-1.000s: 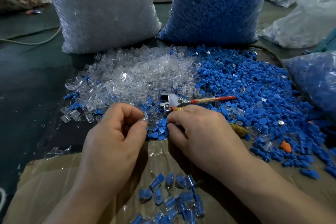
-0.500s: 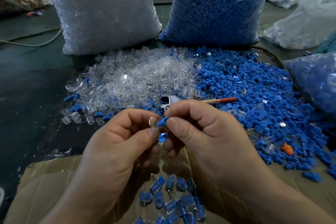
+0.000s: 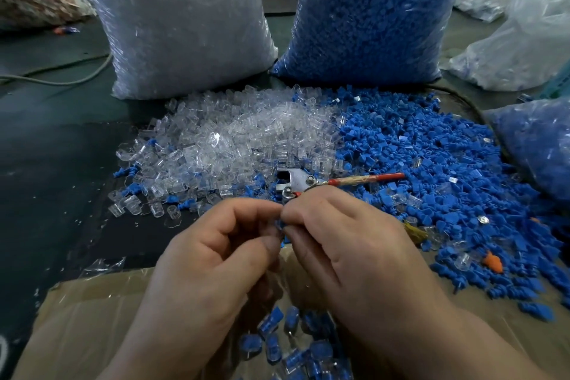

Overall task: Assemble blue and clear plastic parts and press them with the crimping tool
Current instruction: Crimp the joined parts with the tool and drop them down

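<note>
My left hand (image 3: 216,259) and my right hand (image 3: 348,250) meet fingertip to fingertip over the near edge of the piles, pinching a small blue part (image 3: 280,223) between them. A clear part held by the left fingers is hidden now. Just beyond the fingertips lies the crimping tool (image 3: 297,183), metal head to the left, red handle (image 3: 382,177) pointing right. A heap of clear parts (image 3: 234,145) lies behind it on the left, a heap of blue parts (image 3: 431,176) on the right. Assembled blue-and-clear pieces (image 3: 290,339) lie on the cardboard below my wrists.
A big bag of clear parts (image 3: 182,25) and a big bag of blue parts (image 3: 370,12) stand behind the heaps. More plastic bags (image 3: 524,40) lie at the right. A cardboard sheet (image 3: 92,318) covers the near table; a single orange part (image 3: 493,262) sits among the blue.
Both hands rose from the pile with a clear part in the left and a blue part in the right, then pressed them together; the fingers now close over the joint.
</note>
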Tool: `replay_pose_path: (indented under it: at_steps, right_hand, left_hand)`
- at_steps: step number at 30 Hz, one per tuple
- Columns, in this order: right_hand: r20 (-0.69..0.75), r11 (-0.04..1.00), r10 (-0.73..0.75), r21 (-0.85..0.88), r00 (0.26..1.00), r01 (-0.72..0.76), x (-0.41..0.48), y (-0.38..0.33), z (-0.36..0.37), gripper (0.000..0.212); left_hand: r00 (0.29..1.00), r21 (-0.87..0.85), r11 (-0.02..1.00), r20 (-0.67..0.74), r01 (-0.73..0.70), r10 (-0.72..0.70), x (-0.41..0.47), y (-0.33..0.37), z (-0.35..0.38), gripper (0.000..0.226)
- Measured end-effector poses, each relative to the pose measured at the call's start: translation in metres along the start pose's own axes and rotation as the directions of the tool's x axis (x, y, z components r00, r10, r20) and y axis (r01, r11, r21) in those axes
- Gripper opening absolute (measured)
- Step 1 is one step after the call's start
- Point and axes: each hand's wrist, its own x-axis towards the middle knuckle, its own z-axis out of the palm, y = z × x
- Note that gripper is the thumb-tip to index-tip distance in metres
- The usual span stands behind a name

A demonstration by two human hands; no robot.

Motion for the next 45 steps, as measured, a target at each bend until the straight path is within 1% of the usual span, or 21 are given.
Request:
replay_pose_path:
  at_steps: [4, 6, 7, 8, 10, 11, 12, 13, 15, 19, 24, 27, 30, 33, 35, 38, 45]
  right_hand:
    - [0.045, 0.995, -0.029, -0.090, 0.999, 0.033, 0.000, -0.002, 0.000, 0.027]
    - [0.038, 0.983, -0.018, -0.182, 0.999, 0.024, 0.002, 0.000, -0.004, 0.030]
    - [0.036, 0.966, 0.028, -0.260, 0.999, -0.018, 0.004, 0.004, -0.007, 0.035]
    - [0.052, 0.935, 0.105, -0.345, 0.993, -0.081, 0.006, 0.009, -0.010, 0.043]
    - [0.131, 0.845, 0.311, -0.491, 0.941, -0.211, 0.009, 0.022, -0.017, 0.065]
    - [0.170, 0.802, 0.388, -0.546, 0.906, -0.242, 0.009, 0.029, -0.018, 0.073]
    - [0.197, 0.772, 0.430, -0.587, 0.881, -0.246, 0.009, 0.036, -0.019, 0.076]
    - [0.210, 0.754, 0.443, -0.613, 0.871, -0.235, 0.009, 0.041, -0.018, 0.075]
    - [0.200, 0.738, 0.430, -0.639, 0.880, -0.216, 0.011, 0.045, -0.018, 0.071]
    - [0.196, 0.742, 0.428, -0.634, 0.882, -0.220, 0.014, 0.050, -0.019, 0.070]
    - [0.202, 0.742, 0.426, -0.636, 0.882, -0.212, 0.019, 0.047, -0.020, 0.064]
    - [0.169, 0.753, 0.419, -0.614, 0.892, -0.238, 0.021, 0.041, -0.024, 0.061]
    - [0.144, 0.816, 0.365, -0.525, 0.920, -0.242, 0.019, 0.033, -0.032, 0.055]
    - [0.188, 0.898, 0.266, -0.404, 0.946, -0.172, 0.012, 0.025, -0.037, 0.052]
    - [0.220, 0.932, 0.205, -0.343, 0.954, -0.121, 0.008, 0.020, -0.037, 0.054]
    - [0.232, 0.947, 0.161, -0.311, 0.959, -0.084, 0.004, 0.017, -0.037, 0.054]
    - [0.238, 0.951, 0.157, -0.297, 0.958, -0.082, 0.004, 0.020, -0.039, 0.059]
  left_hand:
    - [0.991, -0.026, 0.999, -0.126, 0.034, -0.037, 0.002, -0.005, 0.005, 0.030]
    - [0.987, -0.027, 0.999, -0.157, 0.032, -0.036, 0.003, -0.005, 0.006, 0.018]
    - [0.986, -0.041, 0.999, -0.164, 0.033, -0.039, 0.004, -0.004, 0.006, 0.013]
    - [0.986, -0.053, 0.998, -0.164, 0.036, -0.044, 0.004, -0.004, 0.004, 0.017]
    - [0.988, -0.057, 0.997, -0.142, 0.056, -0.064, 0.004, -0.003, 0.002, 0.030]
    - [0.989, -0.051, 0.997, -0.130, 0.065, -0.071, 0.004, -0.001, 0.001, 0.032]
    - [0.990, -0.046, 0.997, -0.118, 0.069, -0.074, 0.004, 0.000, 0.001, 0.033]
    - [0.990, -0.052, 0.996, -0.112, 0.076, -0.081, 0.004, 0.001, 0.001, 0.033]
    - [0.991, -0.052, 0.995, -0.101, 0.081, -0.086, 0.004, 0.003, 0.001, 0.033]
    - [0.990, -0.042, 0.995, -0.109, 0.086, -0.090, 0.005, 0.003, 0.001, 0.034]
    - [0.989, -0.049, 0.995, -0.113, 0.092, -0.097, 0.005, 0.003, 0.003, 0.036]
    - [0.986, -0.066, 0.993, -0.130, 0.096, -0.104, 0.006, 0.003, 0.003, 0.036]
    - [0.978, -0.106, 0.990, -0.176, 0.095, -0.113, 0.008, 0.002, 0.001, 0.034]
    - [0.967, -0.209, 0.975, -0.221, 0.081, -0.128, 0.010, 0.006, 0.000, 0.014]
    - [0.966, -0.233, 0.971, -0.235, 0.051, -0.107, 0.010, 0.008, -0.001, 0.012]
    - [0.967, -0.264, 0.964, -0.234, 0.031, -0.095, 0.008, 0.010, -0.002, 0.013]
    - [0.974, -0.197, 0.979, -0.227, -0.043, -0.003, 0.007, 0.006, -0.005, 0.016]
